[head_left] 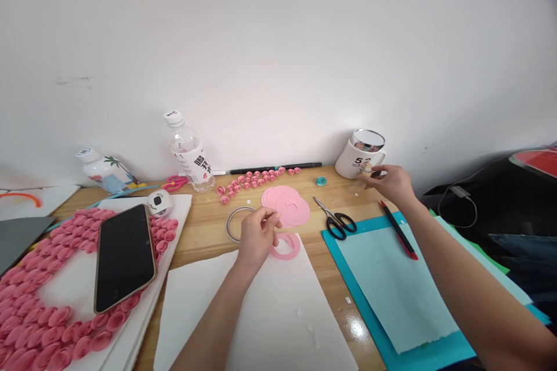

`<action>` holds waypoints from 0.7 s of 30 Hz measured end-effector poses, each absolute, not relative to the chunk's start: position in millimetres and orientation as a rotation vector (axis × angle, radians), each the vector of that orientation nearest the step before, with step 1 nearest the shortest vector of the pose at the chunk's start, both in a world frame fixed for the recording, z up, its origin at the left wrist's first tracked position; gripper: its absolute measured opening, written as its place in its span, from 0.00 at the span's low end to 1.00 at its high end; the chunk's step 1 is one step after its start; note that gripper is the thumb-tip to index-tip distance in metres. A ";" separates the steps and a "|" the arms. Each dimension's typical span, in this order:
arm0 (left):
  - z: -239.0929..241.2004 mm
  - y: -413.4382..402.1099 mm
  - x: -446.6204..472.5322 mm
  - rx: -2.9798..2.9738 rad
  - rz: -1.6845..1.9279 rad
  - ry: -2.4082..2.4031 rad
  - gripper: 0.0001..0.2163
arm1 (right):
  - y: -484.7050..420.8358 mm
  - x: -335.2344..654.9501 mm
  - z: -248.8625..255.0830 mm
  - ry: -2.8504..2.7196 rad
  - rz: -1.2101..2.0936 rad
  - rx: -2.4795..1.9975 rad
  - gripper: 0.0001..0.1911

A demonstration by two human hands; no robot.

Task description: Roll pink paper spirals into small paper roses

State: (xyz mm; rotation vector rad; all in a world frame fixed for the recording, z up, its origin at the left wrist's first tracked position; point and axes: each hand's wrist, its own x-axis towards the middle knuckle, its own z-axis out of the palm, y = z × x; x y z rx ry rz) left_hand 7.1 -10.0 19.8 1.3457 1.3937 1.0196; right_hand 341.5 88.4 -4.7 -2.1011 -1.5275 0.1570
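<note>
My left hand [257,236] is over the white sheet [256,301], thumb and fingertips pinched together; anything between them is too small to make out. Just beyond its fingertips a flat pink paper ring [287,247] lies on the sheet's far edge. Behind that is a pile of pink paper discs [285,204], one showing a spiral cut. My right hand [391,184] is closed beside the white mug [352,157], in front of its handle. A small dark and tan item [376,174] shows at its fingers, its kind unclear.
Black-handled scissors [337,221] lie beside blue sheets [391,284] with a red-black pen [399,232]. Rolled pink paper flowers [252,179] and a teal one [321,181] sit near the wall. Left are a bottle [189,153], a phone [125,258] and a flower-covered board [178,214].
</note>
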 end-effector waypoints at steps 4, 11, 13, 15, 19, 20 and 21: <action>20.1 -9.9 6.2 1.343 1.036 1.380 0.10 | 89.7 339.7 -9.5 -1.526 0.253 -2.057 0.29; 21.7 -10.9 7.6 1.324 1.027 1.370 0.10 | 84.7 359.2 -20.4 -1.386 0.349 -2.271 0.40; 21.4 -11.0 8.0 1.329 1.022 1.371 0.09 | 85.6 365.0 -23.3 -1.443 0.384 -2.307 0.42; 20.4 -10.8 8.0 1.340 1.019 1.369 0.09 | 88.6 369.8 -25.2 -1.527 0.380 -2.353 0.41; 18.6 -10.2 7.7 1.359 1.019 1.370 0.09 | 96.6 373.5 -28.4 -1.706 0.295 -2.462 0.36; 18.4 -10.1 7.7 1.361 1.020 1.370 0.09 | 98.0 373.0 -29.4 -1.732 0.266 -2.484 0.36; 18.3 -10.1 7.6 1.363 1.022 1.369 0.09 | 98.8 372.0 -30.5 -1.741 0.235 -2.505 0.35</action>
